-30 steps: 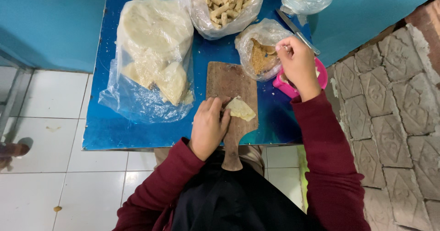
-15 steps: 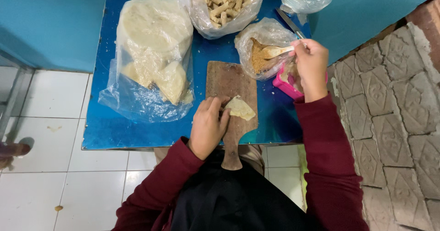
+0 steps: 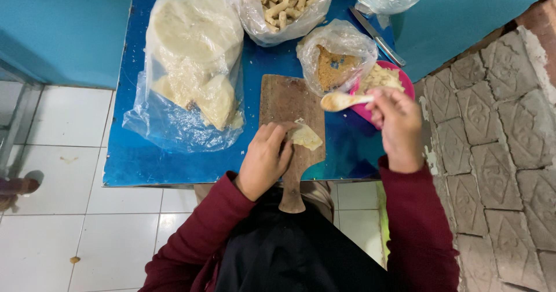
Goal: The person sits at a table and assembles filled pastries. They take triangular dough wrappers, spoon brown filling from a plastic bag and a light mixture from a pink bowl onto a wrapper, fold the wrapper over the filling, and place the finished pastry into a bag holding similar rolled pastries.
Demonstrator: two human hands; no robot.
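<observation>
Right hand (image 3: pixel 398 129): a pale spoon (image 3: pixel 341 100) heaped with filling is gripped, right of the brown wooden board (image 3: pixel 288 104).
Left hand (image 3: pixel 264 158): a thin pale dough sheet (image 3: pixel 305 136) is pinned flat on the board's near end.
Risk: filling may be spilled if the spoon tilts.

Left hand (image 3: pixel 265 159) presses pale dough sheet (image 3: pixel 305 136) flat on wooden board (image 3: pixel 286 101). Right hand (image 3: pixel 398 127) holds loaded spoon (image 3: pixel 341 100) above board, beside pink plate (image 3: pixel 405 81). Blue counter (image 3: pixel 174 164) below.
</observation>
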